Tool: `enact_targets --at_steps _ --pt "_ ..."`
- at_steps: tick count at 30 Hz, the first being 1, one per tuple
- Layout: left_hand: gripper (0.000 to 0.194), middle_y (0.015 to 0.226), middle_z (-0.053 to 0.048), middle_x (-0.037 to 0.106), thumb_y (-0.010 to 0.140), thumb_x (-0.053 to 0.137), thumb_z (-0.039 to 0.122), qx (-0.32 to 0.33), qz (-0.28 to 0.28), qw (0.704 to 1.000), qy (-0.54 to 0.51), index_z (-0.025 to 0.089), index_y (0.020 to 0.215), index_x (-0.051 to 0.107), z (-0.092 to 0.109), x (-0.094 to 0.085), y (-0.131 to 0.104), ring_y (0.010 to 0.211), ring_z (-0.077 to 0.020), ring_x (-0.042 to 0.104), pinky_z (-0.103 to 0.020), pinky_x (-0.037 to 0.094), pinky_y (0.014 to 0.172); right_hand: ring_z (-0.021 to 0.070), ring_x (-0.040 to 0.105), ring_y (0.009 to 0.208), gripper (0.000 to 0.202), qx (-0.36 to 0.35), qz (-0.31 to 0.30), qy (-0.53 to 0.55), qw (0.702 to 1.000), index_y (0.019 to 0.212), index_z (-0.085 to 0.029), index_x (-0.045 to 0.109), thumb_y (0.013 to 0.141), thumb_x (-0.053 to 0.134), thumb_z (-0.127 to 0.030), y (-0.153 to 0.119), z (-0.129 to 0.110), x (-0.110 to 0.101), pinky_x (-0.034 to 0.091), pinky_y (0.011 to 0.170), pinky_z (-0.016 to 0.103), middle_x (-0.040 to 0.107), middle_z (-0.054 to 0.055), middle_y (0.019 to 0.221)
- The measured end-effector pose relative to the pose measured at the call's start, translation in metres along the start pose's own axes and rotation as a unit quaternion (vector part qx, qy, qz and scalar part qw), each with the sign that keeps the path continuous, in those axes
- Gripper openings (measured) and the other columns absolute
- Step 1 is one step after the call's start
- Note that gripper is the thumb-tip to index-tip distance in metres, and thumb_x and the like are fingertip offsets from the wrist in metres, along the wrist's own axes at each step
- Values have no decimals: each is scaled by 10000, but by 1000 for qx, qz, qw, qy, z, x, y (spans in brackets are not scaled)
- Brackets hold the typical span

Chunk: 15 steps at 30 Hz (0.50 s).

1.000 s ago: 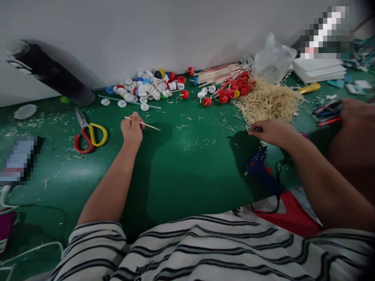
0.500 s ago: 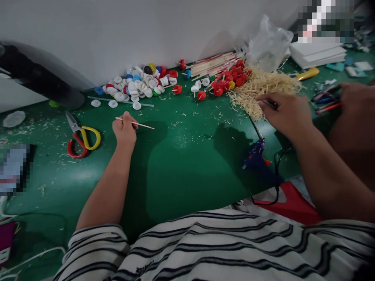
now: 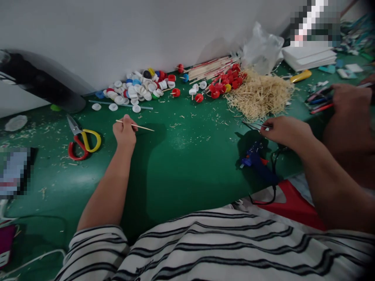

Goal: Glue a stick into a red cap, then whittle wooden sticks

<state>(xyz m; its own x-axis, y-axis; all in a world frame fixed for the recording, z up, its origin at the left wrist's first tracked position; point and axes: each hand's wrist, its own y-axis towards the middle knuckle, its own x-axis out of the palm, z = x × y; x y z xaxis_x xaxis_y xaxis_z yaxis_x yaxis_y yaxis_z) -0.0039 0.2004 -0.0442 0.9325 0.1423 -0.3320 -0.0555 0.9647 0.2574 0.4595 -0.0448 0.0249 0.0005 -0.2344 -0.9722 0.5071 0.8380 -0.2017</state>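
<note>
Bottle caps [image 3: 140, 90], wooden sticks [image 3: 209, 69], a heap of pale shreds [image 3: 260, 93] and scissors [image 3: 92, 141] litter a green tabletop [image 3: 181, 175], alongside what looks from here like a glue gun [image 3: 262, 168].

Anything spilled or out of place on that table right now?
Yes: pale loose bits lie strewn across the green table, even around the scissors, well away from the shredded straw-like pile. They look like stray litter.
</note>
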Motion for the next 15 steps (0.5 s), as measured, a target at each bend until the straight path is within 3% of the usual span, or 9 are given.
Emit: enact_targets --at_steps 7,15 --pt "551 453 -3 502 1033 474 212 1 4 1000 5 195 491 570 -4 2 3 433 -91 435 -241 319 481 254 583 761 347 -15 42 -39 998 1068 -235 817 876 643 -465 -10 5 -23 330 651 366 792 142 988" --pt "581 454 -7 501 1043 472 219 6 1 1000 8 195 472 578 -3 2 2 443 -90 445 -247 338 498 254 684 776 304 -85 61 56 993 1003 -266 806 799 657 -435 -37 -9 -37 433 680 344 774 56 794"
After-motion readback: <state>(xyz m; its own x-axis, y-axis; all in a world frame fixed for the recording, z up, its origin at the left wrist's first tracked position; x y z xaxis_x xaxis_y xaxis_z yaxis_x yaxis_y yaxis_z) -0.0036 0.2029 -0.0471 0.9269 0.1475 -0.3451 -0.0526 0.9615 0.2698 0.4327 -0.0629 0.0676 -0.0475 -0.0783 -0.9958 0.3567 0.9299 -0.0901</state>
